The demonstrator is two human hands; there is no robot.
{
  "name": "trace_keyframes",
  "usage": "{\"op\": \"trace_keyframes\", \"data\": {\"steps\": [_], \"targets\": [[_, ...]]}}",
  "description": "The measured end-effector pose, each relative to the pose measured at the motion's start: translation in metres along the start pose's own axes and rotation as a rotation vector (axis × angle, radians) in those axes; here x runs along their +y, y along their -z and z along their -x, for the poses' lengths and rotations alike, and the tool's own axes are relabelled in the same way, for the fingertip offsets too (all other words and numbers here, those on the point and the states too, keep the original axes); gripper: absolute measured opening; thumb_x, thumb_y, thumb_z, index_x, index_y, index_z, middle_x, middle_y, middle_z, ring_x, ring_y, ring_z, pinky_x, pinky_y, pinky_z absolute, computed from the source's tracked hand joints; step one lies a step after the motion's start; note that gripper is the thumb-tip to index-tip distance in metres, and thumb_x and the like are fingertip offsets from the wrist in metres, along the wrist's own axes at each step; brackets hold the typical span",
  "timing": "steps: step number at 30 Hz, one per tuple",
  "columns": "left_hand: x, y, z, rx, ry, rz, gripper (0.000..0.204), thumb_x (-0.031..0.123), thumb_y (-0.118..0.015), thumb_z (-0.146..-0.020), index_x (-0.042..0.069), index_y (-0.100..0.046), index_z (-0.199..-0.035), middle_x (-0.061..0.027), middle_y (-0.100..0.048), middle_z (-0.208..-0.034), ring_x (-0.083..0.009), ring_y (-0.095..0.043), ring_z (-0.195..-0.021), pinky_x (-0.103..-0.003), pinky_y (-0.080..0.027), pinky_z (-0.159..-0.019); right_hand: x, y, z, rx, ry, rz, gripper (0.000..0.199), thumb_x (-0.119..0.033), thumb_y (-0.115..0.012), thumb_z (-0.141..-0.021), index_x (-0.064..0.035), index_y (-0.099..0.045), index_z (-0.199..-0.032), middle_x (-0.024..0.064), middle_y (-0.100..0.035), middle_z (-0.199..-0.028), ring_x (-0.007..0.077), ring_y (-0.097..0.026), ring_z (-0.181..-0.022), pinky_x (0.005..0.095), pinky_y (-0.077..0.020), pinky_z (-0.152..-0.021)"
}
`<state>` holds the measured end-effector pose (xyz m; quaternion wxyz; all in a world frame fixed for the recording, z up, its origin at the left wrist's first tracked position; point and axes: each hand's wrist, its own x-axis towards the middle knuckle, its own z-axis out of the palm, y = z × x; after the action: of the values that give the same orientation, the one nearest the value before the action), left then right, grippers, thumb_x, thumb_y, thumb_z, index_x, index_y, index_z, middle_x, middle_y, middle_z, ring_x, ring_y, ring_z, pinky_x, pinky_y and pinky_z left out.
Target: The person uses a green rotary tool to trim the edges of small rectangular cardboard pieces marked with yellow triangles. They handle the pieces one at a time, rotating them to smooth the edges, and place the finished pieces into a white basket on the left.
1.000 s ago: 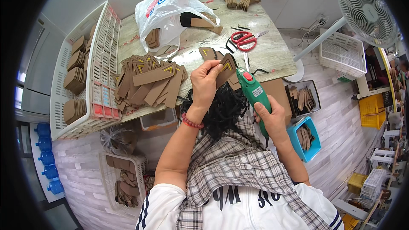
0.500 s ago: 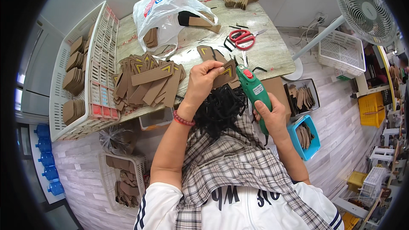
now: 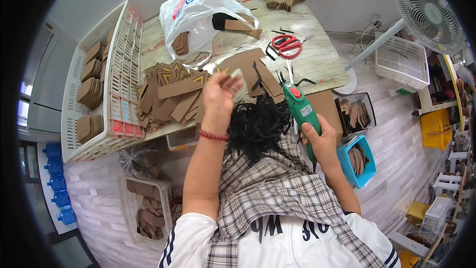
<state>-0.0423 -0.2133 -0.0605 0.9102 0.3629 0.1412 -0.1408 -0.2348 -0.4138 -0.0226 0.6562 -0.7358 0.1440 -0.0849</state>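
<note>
My right hand point(image 3: 321, 141) grips a green electric cutter point(image 3: 301, 106) with a red button; its metal tip points toward the table. My left hand point(image 3: 220, 97), smeared by motion, hovers between the pile and the cutter with fingers apart. A yellow-marked bit point(image 3: 221, 71) shows blurred just beyond its fingers; I cannot tell whether they touch. To the left lies a heap of brown strips point(image 3: 171, 97), some with yellow chevrons. Brown strips point(image 3: 260, 77) with a black strip across them lie at the table edge. A tangle of black strips point(image 3: 260, 124) rests on my checked apron.
Red-handled scissors point(image 3: 287, 47) and a white plastic bag point(image 3: 191, 12) lie on the table point(image 3: 317, 44). A white crate point(image 3: 121, 69) with brown stacks stands left. On the right are a fan point(image 3: 426, 10), a blue bin point(image 3: 349, 161) and a dark-edged box point(image 3: 364, 124).
My left hand has moved left, away from the cutter, and its fingers have spread. The chevron-marked brown piece it held at the cutter's tip is gone from there. My right hand keeps the cutter.
</note>
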Motion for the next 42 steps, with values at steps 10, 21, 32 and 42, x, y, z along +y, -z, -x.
{"op": "trace_keyframes", "data": {"steps": [10,21,32,42], "targets": [[-0.039,-0.014,0.043,-0.260,0.099,-0.116,0.006,0.008,-0.064,-0.086,0.005,-0.061,-0.089,-0.0048,-0.065,-0.079,-0.0155,-0.062,-0.067,-0.028,-0.050,-0.062,0.001,0.002,0.012,-0.015,-0.063,0.066,0.037,-0.028,-0.069,-0.086,0.0009,-0.060,-0.107,-0.0004,-0.058,-0.070,0.0042,-0.050,-0.057,0.0200,-0.0417,-0.052],[-0.018,-0.017,0.042,-0.354,-0.175,-0.479,0.011,0.007,-0.067,-0.083,0.001,-0.067,-0.092,-0.0027,-0.067,-0.080,-0.0061,-0.055,-0.061,-0.021,-0.043,-0.056,0.005,0.008,0.013,-0.061,-0.002,0.169,0.038,-0.026,-0.071,-0.084,0.0017,-0.061,-0.108,0.0005,-0.059,-0.067,0.0051,-0.052,-0.060,0.0222,-0.0418,-0.053],[-0.024,-0.014,0.042,-0.370,-0.153,-0.534,0.009,0.006,-0.066,-0.084,0.001,-0.069,-0.091,-0.0029,-0.068,-0.080,-0.0054,-0.055,-0.061,-0.019,-0.044,-0.055,-0.002,0.008,0.012,-0.081,-0.004,0.218,0.041,-0.027,-0.072,-0.083,0.0016,-0.060,-0.109,0.0011,-0.060,-0.068,0.0056,-0.053,-0.061,0.0226,-0.0429,-0.054],[-0.030,-0.014,0.046,-0.393,-0.121,-0.550,0.009,0.007,-0.066,-0.084,0.002,-0.069,-0.090,-0.0026,-0.068,-0.078,-0.0054,-0.056,-0.061,-0.020,-0.045,-0.056,-0.001,0.008,0.009,-0.081,-0.008,0.197,0.040,-0.028,-0.072,-0.084,0.0014,-0.061,-0.109,0.0004,-0.058,-0.067,0.0052,-0.051,-0.060,0.0223,-0.0418,-0.053]]}}
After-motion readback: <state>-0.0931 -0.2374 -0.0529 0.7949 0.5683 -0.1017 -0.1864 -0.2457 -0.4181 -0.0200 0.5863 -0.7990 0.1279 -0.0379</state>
